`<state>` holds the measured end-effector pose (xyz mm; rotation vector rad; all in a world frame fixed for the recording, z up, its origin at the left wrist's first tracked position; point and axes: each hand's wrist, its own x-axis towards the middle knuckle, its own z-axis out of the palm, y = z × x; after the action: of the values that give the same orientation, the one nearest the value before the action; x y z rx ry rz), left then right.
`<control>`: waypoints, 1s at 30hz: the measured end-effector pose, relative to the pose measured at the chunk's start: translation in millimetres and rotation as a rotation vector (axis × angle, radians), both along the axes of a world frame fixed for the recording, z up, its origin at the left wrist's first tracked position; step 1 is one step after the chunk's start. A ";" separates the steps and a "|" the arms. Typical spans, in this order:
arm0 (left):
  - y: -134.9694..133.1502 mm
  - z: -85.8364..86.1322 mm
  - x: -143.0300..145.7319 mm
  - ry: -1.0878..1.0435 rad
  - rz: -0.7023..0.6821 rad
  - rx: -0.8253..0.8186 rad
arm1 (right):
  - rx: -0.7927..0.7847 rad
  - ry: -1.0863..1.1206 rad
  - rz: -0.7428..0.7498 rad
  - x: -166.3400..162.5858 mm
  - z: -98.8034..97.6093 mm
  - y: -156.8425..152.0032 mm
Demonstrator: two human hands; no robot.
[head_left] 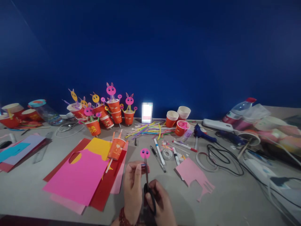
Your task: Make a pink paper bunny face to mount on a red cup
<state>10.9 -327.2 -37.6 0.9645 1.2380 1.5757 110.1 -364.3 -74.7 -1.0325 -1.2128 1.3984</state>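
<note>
My right hand (161, 204) grips a pair of scissors (150, 196) by its black handles, with the blades pointing away from me. Close beside the blades, my left hand (133, 180) is closed in a pinch at its fingertips. A bit of blue and a reddish edge show there, too small to name. Just beyond the scissor tips lies a round pink paper face (145, 153) with two dark blue eyes. To the left, an orange paper cup (117, 148) with straw-like strips lies on coloured paper sheets.
Finished-looking cup figures (114, 106) stand at the back left. Pens (160, 152), a tape roll (167, 153) and a cut pink sheet (191, 174) lie right of my hands. A blue glue gun (203, 134) and black cables (225, 160) spread farther right.
</note>
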 end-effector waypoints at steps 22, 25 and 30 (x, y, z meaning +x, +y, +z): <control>42.4 0.7 -69.4 0.977 -0.439 0.067 | 0.025 -1.030 -0.052 86.1 11.2 -1.4; 52.5 -3.1 -76.0 1.131 -0.482 0.073 | 0.166 -1.272 -0.027 100.0 11.6 -3.4; 56.3 -10.8 -70.3 1.196 -0.451 0.085 | 0.303 -1.504 0.009 101.9 16.7 6.0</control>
<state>-59.3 -270.9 -48.4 2.2110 1.5144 0.6137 212.0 -358.3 -58.0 -1.8920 -2.3274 0.1766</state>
